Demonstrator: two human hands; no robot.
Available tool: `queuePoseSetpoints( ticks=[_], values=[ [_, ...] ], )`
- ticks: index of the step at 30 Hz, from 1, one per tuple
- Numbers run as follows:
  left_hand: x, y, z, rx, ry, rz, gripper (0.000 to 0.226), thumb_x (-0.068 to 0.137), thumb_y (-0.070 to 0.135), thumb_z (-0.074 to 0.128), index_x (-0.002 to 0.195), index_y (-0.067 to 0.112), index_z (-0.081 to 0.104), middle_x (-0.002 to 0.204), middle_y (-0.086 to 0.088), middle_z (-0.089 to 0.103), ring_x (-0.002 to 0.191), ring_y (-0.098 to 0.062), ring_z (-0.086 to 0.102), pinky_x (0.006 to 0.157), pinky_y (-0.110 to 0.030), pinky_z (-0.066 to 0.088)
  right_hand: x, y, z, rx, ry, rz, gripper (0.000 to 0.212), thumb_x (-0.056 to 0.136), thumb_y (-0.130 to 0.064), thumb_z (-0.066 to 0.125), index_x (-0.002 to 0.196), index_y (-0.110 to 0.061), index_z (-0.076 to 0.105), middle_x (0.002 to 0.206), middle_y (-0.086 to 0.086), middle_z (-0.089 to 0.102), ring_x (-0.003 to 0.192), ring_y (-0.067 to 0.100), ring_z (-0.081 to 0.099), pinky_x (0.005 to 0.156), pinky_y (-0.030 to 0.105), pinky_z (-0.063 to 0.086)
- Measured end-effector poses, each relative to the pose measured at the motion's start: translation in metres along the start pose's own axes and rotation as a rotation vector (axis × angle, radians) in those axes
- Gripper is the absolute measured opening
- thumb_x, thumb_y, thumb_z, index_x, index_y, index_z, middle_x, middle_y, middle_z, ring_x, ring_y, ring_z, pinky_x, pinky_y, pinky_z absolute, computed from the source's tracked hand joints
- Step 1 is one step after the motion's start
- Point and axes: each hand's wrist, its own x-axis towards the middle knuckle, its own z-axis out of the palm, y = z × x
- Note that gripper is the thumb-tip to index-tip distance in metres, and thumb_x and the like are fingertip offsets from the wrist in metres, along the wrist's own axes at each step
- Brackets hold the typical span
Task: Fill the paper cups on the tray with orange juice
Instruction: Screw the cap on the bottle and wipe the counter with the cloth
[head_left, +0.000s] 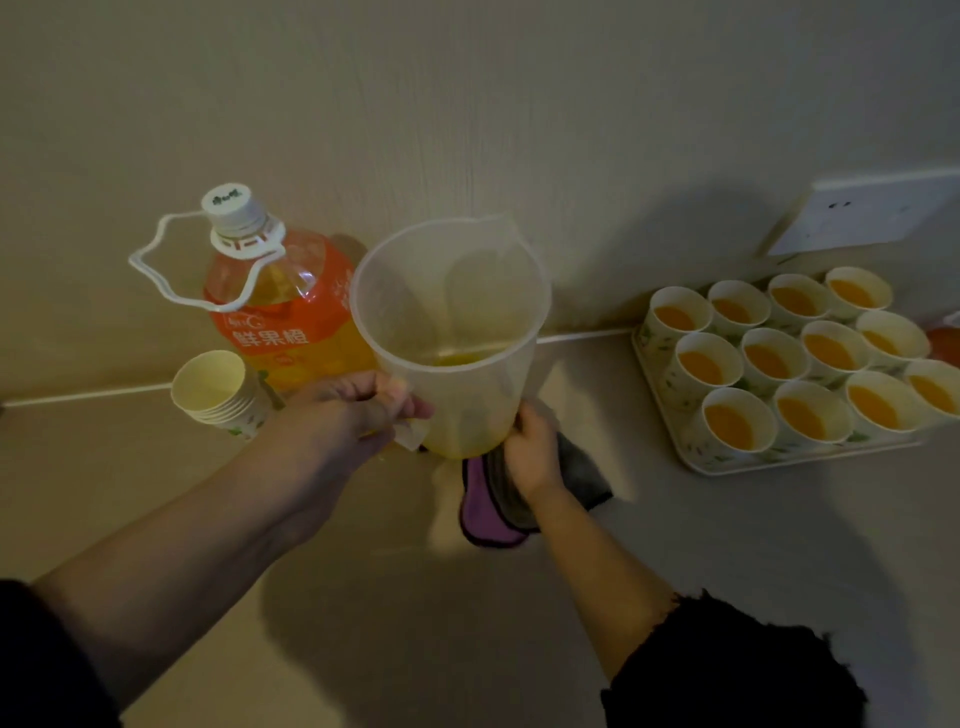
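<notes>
Both hands meet at a clear plastic jug (451, 332) near the middle of the counter (363, 623). On the jug's left side, the left hand (343, 410) has its fingers curled round the handle. Lower down, the right hand (530, 452) is at the foot of the jug, its fingers bent over a purple and grey cloth (491, 514) that it holds against the base. The rest of the cloth trails toward the person under the wrist. The jug is upright and almost empty, with only a thin pool of juice at the bottom; whether it stands on the counter or is lifted off it cannot be told. Behind it to the left, against the wall (467, 104), stands a big bottle (280, 322) of orange juice with its white cap on and its carry loop sticking out to the left. Just in front of the bottle is a tilted stack of spare cups (218, 395), all empty. Well off to the right sits the tray (727, 465), carrying twelve paper cups (774, 358) in three rows of four, each holding orange juice. A white wall socket (862, 218) is above the tray.
</notes>
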Motion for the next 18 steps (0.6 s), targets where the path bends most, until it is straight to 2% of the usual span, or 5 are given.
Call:
queuePoseSetpoints(
  ticks=[3, 6, 10, 15, 18],
  values=[
    [-0.006, 0.008, 0.010, -0.035, 0.010, 0.004, 0.032, 0.096, 0.014, 0.045, 0.065, 0.010, 0.054, 0.067, 0.004, 0.068, 0.083, -0.012, 0.059, 0.087, -0.029, 0.044, 0.002, -0.022, -0.020, 0.678, 0.162, 0.417, 0.023, 0.101, -0.010, 0.040, 0.110, -0.002, 0.059, 0.091, 0.006, 0.062, 0.085, 0.021, 0.058, 0.073, 0.029, 0.049],
    [-0.012, 0.019, 0.017, -0.020, 0.018, 0.034, 0.030, 0.098, 0.015, 0.044, 0.068, 0.011, 0.051, 0.063, 0.007, 0.065, 0.082, -0.009, 0.057, 0.083, -0.026, 0.042, -0.011, -0.027, -0.044, 1.001, 0.232, 0.624, 0.033, 0.100, -0.028, 0.040, 0.112, -0.004, 0.060, 0.094, 0.012, 0.065, 0.088, 0.026, 0.058, 0.084, 0.036, 0.047],
    [-0.020, 0.029, 0.022, 0.017, 0.005, 0.072, 0.028, 0.099, 0.016, 0.042, 0.073, 0.011, 0.053, 0.073, 0.001, 0.060, 0.085, -0.012, 0.051, 0.086, -0.027, 0.041, -0.027, -0.033, -0.055, 1.205, 0.197, 0.564, 0.041, 0.099, -0.029, 0.040, 0.086, -0.011, 0.075, 0.079, 0.009, 0.074, 0.081, 0.025, 0.068, 0.074, 0.034, 0.049],
    [-0.024, 0.035, 0.017, 0.112, -0.034, 0.109, 0.035, 0.099, 0.013, 0.042, 0.066, 0.009, 0.052, 0.068, 0.001, 0.057, 0.086, -0.016, 0.050, 0.083, -0.029, 0.040, -0.027, -0.065, -0.048, 1.229, 0.068, 0.493, 0.032, 0.092, -0.025, 0.045, 0.108, -0.007, 0.066, 0.105, 0.015, 0.069, 0.104, 0.034, 0.059, 0.097, 0.043, 0.044],
    [-0.027, 0.043, 0.005, 0.116, -0.071, 0.112, 0.043, 0.097, 0.011, 0.043, 0.056, 0.013, 0.055, 0.065, 0.001, 0.060, 0.080, -0.014, 0.054, 0.080, -0.030, 0.042, -0.024, -0.078, -0.052, 1.164, 0.048, 0.418, 0.040, 0.100, -0.023, 0.036, 0.087, -0.011, 0.073, 0.082, 0.005, 0.074, 0.084, 0.030, 0.066, 0.077, 0.034, 0.052]
  ],
)
